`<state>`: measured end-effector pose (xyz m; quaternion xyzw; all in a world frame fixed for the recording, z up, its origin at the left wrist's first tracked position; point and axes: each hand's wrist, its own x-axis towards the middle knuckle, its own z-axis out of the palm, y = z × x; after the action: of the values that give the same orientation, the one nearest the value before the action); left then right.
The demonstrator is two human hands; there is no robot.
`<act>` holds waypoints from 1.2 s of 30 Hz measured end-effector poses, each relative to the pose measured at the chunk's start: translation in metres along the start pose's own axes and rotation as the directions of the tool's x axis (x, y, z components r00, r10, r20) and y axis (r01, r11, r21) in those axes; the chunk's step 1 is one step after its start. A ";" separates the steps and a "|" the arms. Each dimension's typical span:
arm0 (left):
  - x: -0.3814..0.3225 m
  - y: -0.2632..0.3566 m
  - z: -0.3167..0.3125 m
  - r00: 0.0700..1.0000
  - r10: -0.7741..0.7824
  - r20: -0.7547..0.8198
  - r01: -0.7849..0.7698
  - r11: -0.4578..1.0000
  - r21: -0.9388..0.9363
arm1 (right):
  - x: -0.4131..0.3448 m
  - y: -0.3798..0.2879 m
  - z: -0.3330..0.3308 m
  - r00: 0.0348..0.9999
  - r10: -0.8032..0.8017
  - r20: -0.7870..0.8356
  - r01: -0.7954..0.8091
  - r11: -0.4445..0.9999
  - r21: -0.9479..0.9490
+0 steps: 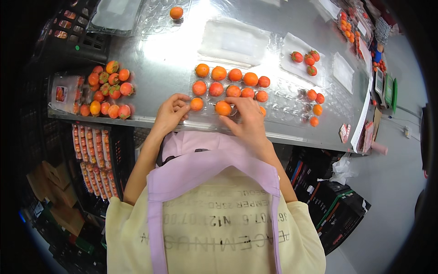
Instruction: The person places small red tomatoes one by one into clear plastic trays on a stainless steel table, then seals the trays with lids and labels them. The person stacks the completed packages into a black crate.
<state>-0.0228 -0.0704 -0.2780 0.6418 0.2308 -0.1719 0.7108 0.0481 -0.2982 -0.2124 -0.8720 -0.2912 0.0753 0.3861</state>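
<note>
In front of me a clear plastic tray (208,111) with moulded cups holds rows of orange persimmons (216,89). My right hand (249,118) has its thumb and fingers around a persimmon (223,108) in the front row. Part of another persimmon (262,111) shows behind that hand. Beside the tray's front left corner, my left hand (171,113) has curled fingers and a thumb held apart, with no fruit between them. Close to its fingertips sits the leftmost front persimmon (196,104); whether they touch it or the tray rim I cannot tell.
Persimmons with green calyxes (109,84) lie at left near a clear labelled pack (63,94). To the right are another clear tray (287,101) and a white pad (291,42) under several fruits. A scale (379,82) and another person's sleeve (382,30) appear far right.
</note>
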 end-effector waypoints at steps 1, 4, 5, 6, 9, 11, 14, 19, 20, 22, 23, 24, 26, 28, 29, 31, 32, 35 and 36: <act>0.000 -0.001 0.001 1.000 0.000 -0.010 0.000 1.000 -0.008 | 0.003 -0.001 0.005 0.998 -0.063 0.005 0.063 0.992 -0.105; -0.001 -0.002 0.002 1.000 0.009 -0.029 -0.010 1.000 -0.027 | 0.010 -0.002 0.013 0.984 -0.174 0.025 0.175 0.951 -0.257; -0.001 -0.003 0.002 0.999 0.017 -0.029 -0.018 0.999 -0.031 | 0.012 -0.003 0.015 0.980 -0.198 0.029 0.198 0.939 -0.281; 0.000 -0.003 0.002 0.999 0.026 -0.029 -0.027 0.999 -0.033 | 0.012 -0.003 0.018 0.977 -0.211 0.029 0.210 0.932 -0.295; -0.001 -0.003 0.002 0.999 0.016 -0.028 -0.017 1.000 -0.023 | 0.011 -0.001 0.025 0.974 -0.227 0.025 0.222 0.918 -0.329; 0.000 -0.003 0.001 1.000 0.011 -0.023 -0.011 1.000 -0.018 | 0.012 -0.002 0.025 0.978 -0.207 0.015 0.200 0.920 -0.338; 0.000 0.000 0.001 1.000 -0.001 -0.010 0.001 1.000 -0.028 | 0.011 -0.007 0.015 0.982 -0.177 -0.060 0.152 0.946 -0.285; 0.002 -0.011 -0.002 0.999 0.000 -0.035 -0.003 0.997 -0.082 | -0.023 0.048 -0.053 0.937 0.107 -0.333 -0.210 0.933 -0.291; 0.003 -0.015 -0.003 1.000 0.001 -0.030 -0.004 0.996 -0.092 | -0.038 0.067 -0.069 0.889 0.183 -0.419 -0.322 0.901 -0.291; 0.003 -0.012 -0.003 1.000 -0.002 -0.022 0.001 0.998 -0.055 | -0.069 0.106 -0.102 0.771 0.274 -0.574 -0.495 0.826 -0.271; 0.003 -0.008 -0.003 1.000 -0.012 -0.022 0.011 0.999 -0.046 | -0.087 0.124 -0.116 0.710 0.296 -0.639 -0.558 0.790 -0.254; 0.004 -0.005 -0.002 1.000 -0.012 -0.014 0.012 1.000 -0.029 | -0.104 0.141 -0.127 0.651 0.303 -0.696 -0.631 0.726 -0.275; 0.004 -0.002 -0.002 1.000 -0.021 -0.017 0.021 1.000 0.003 | -0.114 0.146 -0.142 0.538 0.448 -0.713 -0.778 0.589 -0.217; 0.004 -0.003 -0.003 1.000 -0.025 -0.009 0.025 1.000 0.011 | -0.116 0.146 -0.146 0.430 0.583 -0.690 -0.876 0.453 -0.164; 0.005 -0.003 -0.003 1.000 -0.027 -0.008 0.027 1.000 0.013 | -0.115 0.147 -0.148 0.424 0.605 -0.674 -0.888 0.426 -0.176; 0.003 -0.003 -0.005 0.999 -0.028 -0.015 0.028 0.999 0.020 | -0.109 0.149 -0.145 0.417 0.654 -0.631 -0.903 0.379 -0.205; 0.003 -0.004 -0.004 0.999 -0.028 -0.022 0.028 0.999 0.021 | -0.109 0.152 -0.145 0.413 0.644 -0.644 -0.906 0.360 -0.221; 0.004 -0.007 -0.006 1.000 -0.006 0.002 0.006 1.000 0.004 | -0.108 0.161 -0.145 0.409 0.650 -0.640 -0.912 0.323 -0.254; 0.004 -0.003 -0.003 1.000 -0.009 -0.006 0.008 1.000 -0.009 | -0.112 0.164 -0.148 0.407 0.661 -0.630 -0.912 0.337 -0.236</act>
<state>-0.0211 -0.0672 -0.2829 0.6382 0.2362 -0.1721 0.7122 0.0824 -0.5421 -0.2379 -0.9599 0.2681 -0.0214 0.0794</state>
